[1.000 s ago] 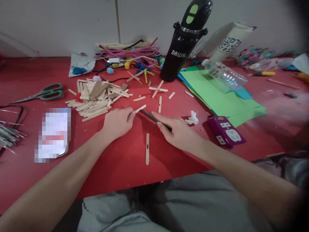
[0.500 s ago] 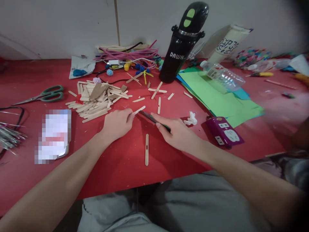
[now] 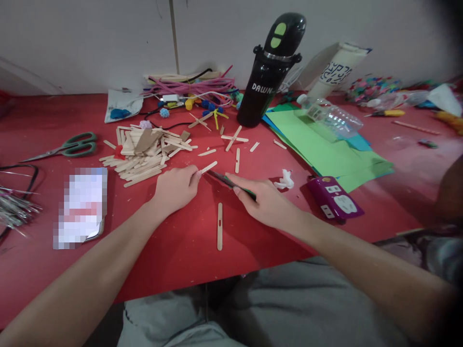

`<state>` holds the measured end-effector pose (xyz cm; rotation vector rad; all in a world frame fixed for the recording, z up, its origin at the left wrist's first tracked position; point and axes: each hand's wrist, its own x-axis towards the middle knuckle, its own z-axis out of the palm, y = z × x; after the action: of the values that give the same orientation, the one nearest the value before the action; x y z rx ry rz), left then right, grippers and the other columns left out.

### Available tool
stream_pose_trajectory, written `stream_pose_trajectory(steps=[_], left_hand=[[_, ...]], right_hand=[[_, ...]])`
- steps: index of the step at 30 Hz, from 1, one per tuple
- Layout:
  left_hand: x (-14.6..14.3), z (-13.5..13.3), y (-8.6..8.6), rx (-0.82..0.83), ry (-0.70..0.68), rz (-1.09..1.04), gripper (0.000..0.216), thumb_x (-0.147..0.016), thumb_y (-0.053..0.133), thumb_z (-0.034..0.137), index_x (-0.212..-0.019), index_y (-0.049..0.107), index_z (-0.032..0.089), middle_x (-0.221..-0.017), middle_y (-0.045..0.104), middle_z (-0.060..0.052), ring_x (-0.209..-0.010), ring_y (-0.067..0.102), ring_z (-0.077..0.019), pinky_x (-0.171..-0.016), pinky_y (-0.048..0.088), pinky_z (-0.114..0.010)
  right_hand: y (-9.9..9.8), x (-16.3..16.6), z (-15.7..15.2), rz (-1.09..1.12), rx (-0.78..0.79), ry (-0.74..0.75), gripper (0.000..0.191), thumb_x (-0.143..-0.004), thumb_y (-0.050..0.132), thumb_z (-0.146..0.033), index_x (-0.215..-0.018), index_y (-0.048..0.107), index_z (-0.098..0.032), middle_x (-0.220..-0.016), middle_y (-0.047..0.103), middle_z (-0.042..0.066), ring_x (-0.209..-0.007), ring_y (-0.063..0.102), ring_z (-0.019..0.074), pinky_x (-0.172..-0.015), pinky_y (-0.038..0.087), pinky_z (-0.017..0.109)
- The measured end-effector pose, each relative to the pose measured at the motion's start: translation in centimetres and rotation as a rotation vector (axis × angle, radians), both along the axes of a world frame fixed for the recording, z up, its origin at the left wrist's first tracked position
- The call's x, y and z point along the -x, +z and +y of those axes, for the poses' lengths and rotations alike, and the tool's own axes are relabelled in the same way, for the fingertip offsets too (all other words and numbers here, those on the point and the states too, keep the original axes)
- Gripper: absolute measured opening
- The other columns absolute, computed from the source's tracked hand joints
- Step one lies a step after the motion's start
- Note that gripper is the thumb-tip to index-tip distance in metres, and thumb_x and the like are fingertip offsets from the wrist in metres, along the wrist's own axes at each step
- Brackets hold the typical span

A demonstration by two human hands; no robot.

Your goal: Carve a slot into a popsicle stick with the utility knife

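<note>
My left hand [image 3: 176,189] rests on the red table [image 3: 181,241], fingers pinched on one end of a short wooden craft stick [image 3: 209,167]. My right hand [image 3: 265,201] is closed round a green-handled craft knife [image 3: 231,182] whose dark blade points at that stick. A longer stick with a slot cut in it [image 3: 219,225] lies flat on the table between my wrists. A loose pile of craft sticks [image 3: 144,149] lies just beyond my left hand.
Green-handled scissors [image 3: 68,146] lie at the far left, a pixelated card [image 3: 81,205] nearer. A black bottle [image 3: 271,72] stands behind, with green paper sheets [image 3: 325,149], a clear plastic bottle [image 3: 331,115] and a purple box [image 3: 334,202] to the right. Pink cords [image 3: 191,86] lie by the wall.
Both hands have stayed in the same grip and place on the table. Only the camera has tilted slightly, shifting the scene downward in view.
</note>
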<state>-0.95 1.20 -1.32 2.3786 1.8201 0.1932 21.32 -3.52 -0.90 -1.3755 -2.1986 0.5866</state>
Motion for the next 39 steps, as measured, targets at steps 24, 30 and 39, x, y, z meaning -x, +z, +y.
stream_pose_trajectory(steps=[24,30,39], left_hand=[[-0.1,0.1,0.1,0.011,-0.004,-0.025,0.038,-0.095,0.032,0.044,-0.084,0.061,0.022,-0.080,0.070,-0.005,-0.074,0.063,-0.0218,-0.052,0.021,-0.029],[-0.2,0.1,0.0,0.007,0.012,-0.019,0.037,-0.095,0.033,0.043,-0.086,0.062,0.022,-0.080,0.071,-0.004,-0.076,0.064,-0.0223,-0.052,0.020,-0.029],[-0.3,0.1,0.0,0.003,0.016,0.021,0.038,-0.095,0.032,0.043,-0.090,0.064,0.022,-0.086,0.072,-0.006,-0.079,0.065,-0.0248,-0.053,0.021,-0.031]], right_hand=[[-0.2,0.7,-0.2,0.037,-0.033,0.012,0.047,-0.093,0.044,-0.019,-0.139,0.052,-0.016,-0.127,0.065,0.007,-0.108,0.067,0.0228,-0.090,0.055,0.035],[0.0,0.8,-0.3,0.016,-0.010,0.020,0.047,-0.093,0.043,-0.019,-0.139,0.052,-0.015,-0.130,0.063,0.008,-0.110,0.066,0.0242,-0.093,0.054,0.037],[0.3,1.3,-0.5,-0.006,0.037,0.001,0.049,-0.092,0.042,-0.017,-0.140,0.050,-0.013,-0.128,0.065,0.010,-0.106,0.067,0.0243,-0.091,0.055,0.036]])
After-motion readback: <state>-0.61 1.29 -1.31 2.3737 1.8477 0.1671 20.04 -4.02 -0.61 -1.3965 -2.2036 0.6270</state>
